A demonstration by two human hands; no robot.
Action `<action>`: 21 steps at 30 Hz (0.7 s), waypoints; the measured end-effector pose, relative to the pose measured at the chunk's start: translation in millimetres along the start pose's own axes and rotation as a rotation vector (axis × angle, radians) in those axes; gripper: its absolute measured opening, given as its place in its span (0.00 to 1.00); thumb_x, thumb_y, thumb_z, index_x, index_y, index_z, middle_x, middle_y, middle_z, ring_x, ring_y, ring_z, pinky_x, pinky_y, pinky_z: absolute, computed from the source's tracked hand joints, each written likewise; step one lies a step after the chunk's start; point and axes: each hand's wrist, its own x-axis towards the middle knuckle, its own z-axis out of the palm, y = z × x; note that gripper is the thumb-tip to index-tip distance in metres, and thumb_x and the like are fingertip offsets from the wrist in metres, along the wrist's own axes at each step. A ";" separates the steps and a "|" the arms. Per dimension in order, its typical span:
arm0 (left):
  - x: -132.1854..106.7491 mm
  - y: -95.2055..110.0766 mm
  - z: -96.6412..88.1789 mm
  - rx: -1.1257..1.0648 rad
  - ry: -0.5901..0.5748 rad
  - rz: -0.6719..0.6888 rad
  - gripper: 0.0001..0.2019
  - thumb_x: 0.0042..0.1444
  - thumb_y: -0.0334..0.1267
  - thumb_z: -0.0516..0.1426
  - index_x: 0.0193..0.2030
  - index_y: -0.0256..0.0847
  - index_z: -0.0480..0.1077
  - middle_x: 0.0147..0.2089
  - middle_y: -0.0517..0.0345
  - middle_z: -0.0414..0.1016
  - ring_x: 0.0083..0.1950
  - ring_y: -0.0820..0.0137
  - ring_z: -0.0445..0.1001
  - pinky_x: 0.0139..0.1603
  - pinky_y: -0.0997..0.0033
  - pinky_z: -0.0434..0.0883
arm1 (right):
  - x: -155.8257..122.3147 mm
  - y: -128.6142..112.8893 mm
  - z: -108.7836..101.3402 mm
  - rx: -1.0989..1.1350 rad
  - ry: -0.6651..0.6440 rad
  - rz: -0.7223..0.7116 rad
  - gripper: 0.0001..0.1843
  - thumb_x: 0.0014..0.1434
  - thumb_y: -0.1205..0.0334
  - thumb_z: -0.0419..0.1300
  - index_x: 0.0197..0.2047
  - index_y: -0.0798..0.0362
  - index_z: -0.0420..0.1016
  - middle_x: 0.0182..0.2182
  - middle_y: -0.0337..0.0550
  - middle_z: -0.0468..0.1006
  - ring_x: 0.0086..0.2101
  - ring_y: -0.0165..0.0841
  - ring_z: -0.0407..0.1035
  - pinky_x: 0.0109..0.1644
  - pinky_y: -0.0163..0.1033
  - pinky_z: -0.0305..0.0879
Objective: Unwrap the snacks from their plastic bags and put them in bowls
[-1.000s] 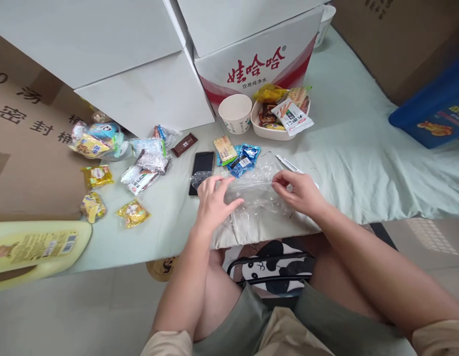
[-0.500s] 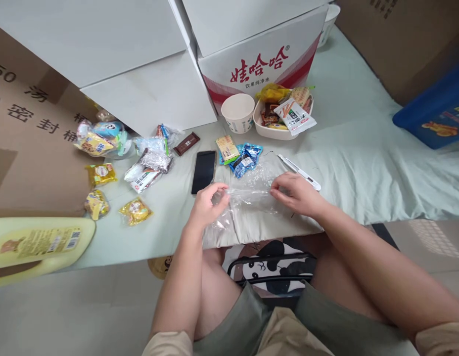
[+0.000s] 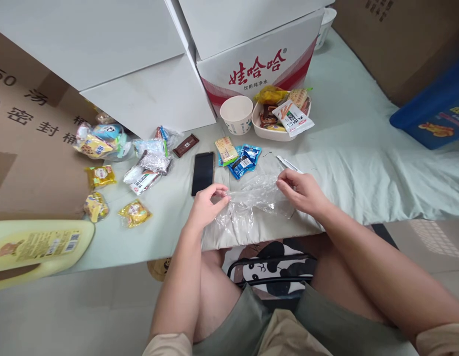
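A clear plastic bag [image 3: 252, 202] lies crumpled at the near edge of a pale green cloth surface [image 3: 348, 148]. My left hand [image 3: 206, 205] pinches its left end with closed fingers. My right hand [image 3: 303, 192] pinches the right end. The bag is stretched between them, just above the cloth. A black phone [image 3: 202, 173] lies just beyond my left hand. Blue snack packets [image 3: 244, 160] and a yellow wafer packet [image 3: 225, 150] lie behind the bag. A white pen-like tool [image 3: 285, 163] pokes out behind my right hand.
A paper cup [image 3: 236, 114] and a white bowl [image 3: 277, 134] full of snacks stand by a red-and-white carton [image 3: 257, 64]. Several wrapped snacks [image 3: 135, 212] are scattered at left. White boxes [image 3: 148, 94] stand behind. A blue box [image 3: 433, 111] sits at right, a yellow bottle [image 3: 36, 244] at lower left.
My left hand closed from a loose spread into a pinch on the bag's left end. The bag bunched up and lifted slightly. My right hand rose a little toward the pen.
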 end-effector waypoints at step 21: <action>0.6 14.2 19.6 0.016 -0.158 -0.023 0.09 0.59 0.40 0.58 0.44 0.41 0.76 0.37 0.56 0.83 0.38 0.68 0.80 0.41 0.69 0.75 | -1.5 -1.2 4.2 -0.155 -0.374 -0.115 0.11 0.65 0.59 0.51 0.37 0.52 0.73 0.23 0.38 0.73 0.22 0.29 0.61 0.31 0.36 0.51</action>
